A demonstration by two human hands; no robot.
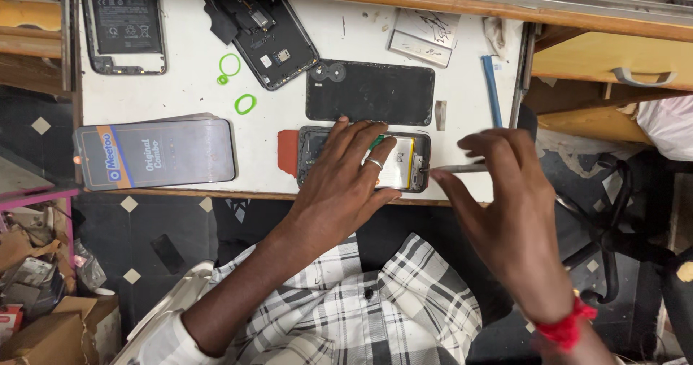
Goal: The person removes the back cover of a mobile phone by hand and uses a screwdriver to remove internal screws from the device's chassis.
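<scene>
1. White bench (195, 76) fills the upper half of the frame, with a dark tiled floor below it and wooden drawers at the upper right.
2. At lower centre of the bench lies an open phone (404, 164), back off, its pale battery showing.
3. The left hand (343, 184) lies flat on that phone, fingers spread over its left part and pressing down; it grips nothing. A ring sits on one finger.
4. The right hand (505, 213) is just right of the phone, fingers pinched on a thin metal tool (462, 168) whose tip meets the phone's right edge.
5. Just above the phone lies a black back cover (372, 92).
6. At centre left rests a new screen (155, 154) under printed film.
7. Along the top edge lie two more opened phones, one at upper left (123, 22), one nearer the middle (263, 33).
8. Green rings (245, 104) lie between them; a blue pry stick (492, 90) lies at the upper right.
</scene>
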